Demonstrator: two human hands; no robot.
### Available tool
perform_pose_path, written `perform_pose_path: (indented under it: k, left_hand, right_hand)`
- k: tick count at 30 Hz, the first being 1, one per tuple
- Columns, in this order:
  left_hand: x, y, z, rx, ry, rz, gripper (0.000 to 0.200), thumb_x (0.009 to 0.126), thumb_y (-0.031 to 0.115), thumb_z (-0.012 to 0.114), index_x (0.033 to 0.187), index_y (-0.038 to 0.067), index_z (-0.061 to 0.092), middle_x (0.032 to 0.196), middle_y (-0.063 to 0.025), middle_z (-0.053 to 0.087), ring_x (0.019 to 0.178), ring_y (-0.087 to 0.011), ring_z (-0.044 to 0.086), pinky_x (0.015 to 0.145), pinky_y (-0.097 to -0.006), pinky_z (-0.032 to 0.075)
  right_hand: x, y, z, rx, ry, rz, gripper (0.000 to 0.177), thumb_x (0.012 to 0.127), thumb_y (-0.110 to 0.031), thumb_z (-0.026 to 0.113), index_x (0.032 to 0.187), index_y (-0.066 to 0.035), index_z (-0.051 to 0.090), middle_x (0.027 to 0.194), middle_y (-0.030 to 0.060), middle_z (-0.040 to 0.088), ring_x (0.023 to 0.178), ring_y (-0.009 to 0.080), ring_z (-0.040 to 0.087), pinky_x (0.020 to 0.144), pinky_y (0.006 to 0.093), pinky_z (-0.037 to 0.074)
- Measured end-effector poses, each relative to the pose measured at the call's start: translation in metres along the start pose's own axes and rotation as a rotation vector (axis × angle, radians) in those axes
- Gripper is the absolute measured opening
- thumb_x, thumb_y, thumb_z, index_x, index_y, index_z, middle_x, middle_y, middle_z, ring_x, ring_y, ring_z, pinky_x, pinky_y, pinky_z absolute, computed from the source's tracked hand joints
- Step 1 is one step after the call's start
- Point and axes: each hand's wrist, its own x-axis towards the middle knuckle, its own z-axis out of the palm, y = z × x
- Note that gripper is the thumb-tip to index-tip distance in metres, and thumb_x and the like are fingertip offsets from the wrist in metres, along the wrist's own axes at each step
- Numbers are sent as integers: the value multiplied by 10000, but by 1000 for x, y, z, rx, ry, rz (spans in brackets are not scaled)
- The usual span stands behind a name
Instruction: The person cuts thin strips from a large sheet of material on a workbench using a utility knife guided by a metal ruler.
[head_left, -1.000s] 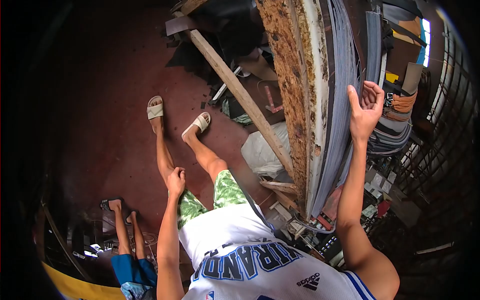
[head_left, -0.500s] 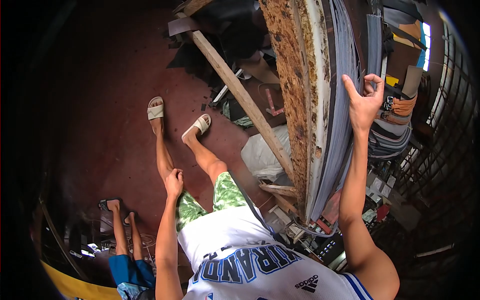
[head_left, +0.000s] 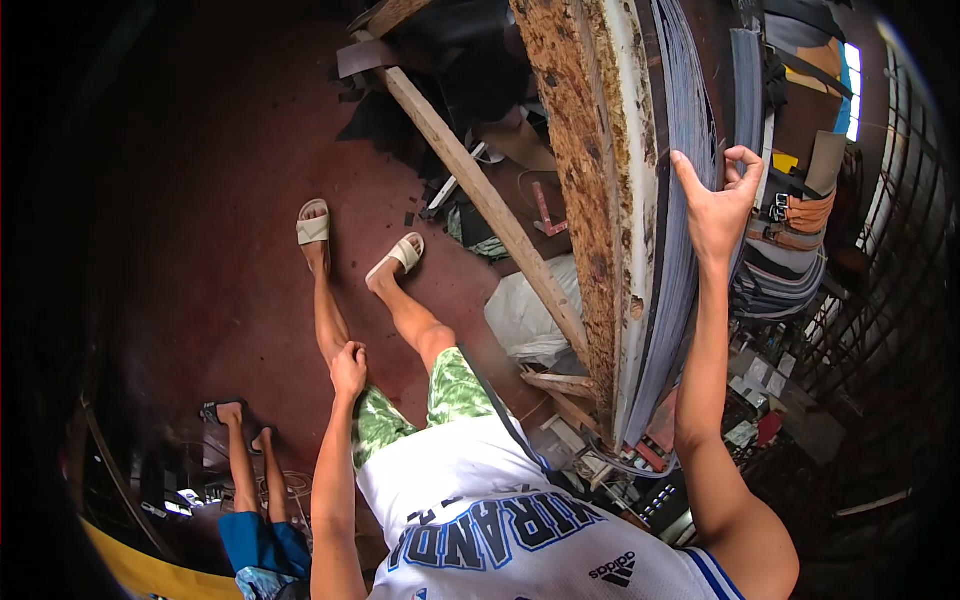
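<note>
My right hand (head_left: 718, 208) is raised over a thick stack of thin grey sheets (head_left: 683, 130) with slightly fanned edges. Its thumb points up along the stack, apart from the fingers, which curl on the other side; nothing shows between them. My left hand (head_left: 349, 369) hangs low in front of my knee, above my green patterned shorts (head_left: 460, 385). Its fingers are curled closed, and their inner side is hidden, so I cannot tell what they hold, if anything. Beside the stack runs a worn wooden board (head_left: 575, 130) with a chipped white edge.
A wooden bar (head_left: 485, 200) leans diagonally past dark scraps and a white sack (head_left: 535, 310). Belts with buckles (head_left: 800, 213) hang at the right, before a metal grille (head_left: 890, 270). Another person in blue shorts (head_left: 262, 545) stands at lower left on the reddish floor (head_left: 220, 250).
My right hand has shifted slightly left against the stack, its thumb and fingers a little wider apart. My left hand stays in nearly the same place.
</note>
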Motion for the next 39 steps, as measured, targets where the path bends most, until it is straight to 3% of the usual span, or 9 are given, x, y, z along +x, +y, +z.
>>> perform_pose_path:
  k: [8, 14, 17, 20, 27, 39]
  left_hand:
    - [5, 0, -3, 10, -20, -6, 199, 939, 195, 543, 1030, 76, 674, 886, -138, 716, 874, -342, 683, 795, -447, 518]
    - [3, 11, -10, 7, -6, 16, 188, 932, 183, 552, 1014, 69, 678, 863, -138, 714, 846, -336, 686, 776, -428, 524]
    - [5, 8, -11, 7, -2, 38, 188, 931, 173, 554, 1019, 60, 676, 856, -144, 712, 839, -332, 687, 769, -427, 524]
    - [10, 1, -10, -6, 2, 48, 190, 931, 168, 555, 1019, 50, 675, 851, -144, 712, 831, -328, 690, 767, -428, 525]
    - [11, 9, -12, 8, -26, 53, 187, 931, 162, 554, 1010, 39, 671, 857, -161, 712, 839, -347, 691, 766, -430, 527]
    - [11, 8, -11, 55, -13, 89, 172, 927, 158, 556, 999, 47, 666, 869, -159, 713, 857, -350, 688, 773, -435, 526]
  right_hand:
    - [1, 1, 0, -9, 6, -1, 533, 774, -116, 841, 1080, -44, 411, 941, 74, 565, 817, 116, 567, 735, 247, 474]
    - [2, 6, -8, 60, 9, -29, 446, 814, -129, 798, 1083, -32, 456, 1023, 89, 565, 902, 118, 560, 818, 268, 467]
    - [3, -5, -21, 224, -20, 31, 357, 837, -121, 764, 1082, -5, 531, 1092, 103, 615, 956, 142, 593, 883, 288, 476]
    - [0, -14, -39, -8, -44, -4, 242, 846, -97, 742, 1054, -4, 661, 1131, 84, 678, 1018, 167, 637, 940, 304, 482]
    - [-4, -16, -42, -130, -16, -20, 232, 847, -106, 754, 1051, -16, 691, 955, 52, 698, 902, 134, 647, 859, 283, 506]
    - [-3, -10, -44, 74, 58, 49, 201, 871, -67, 729, 1047, 13, 675, 938, 57, 688, 854, 111, 647, 813, 251, 520]
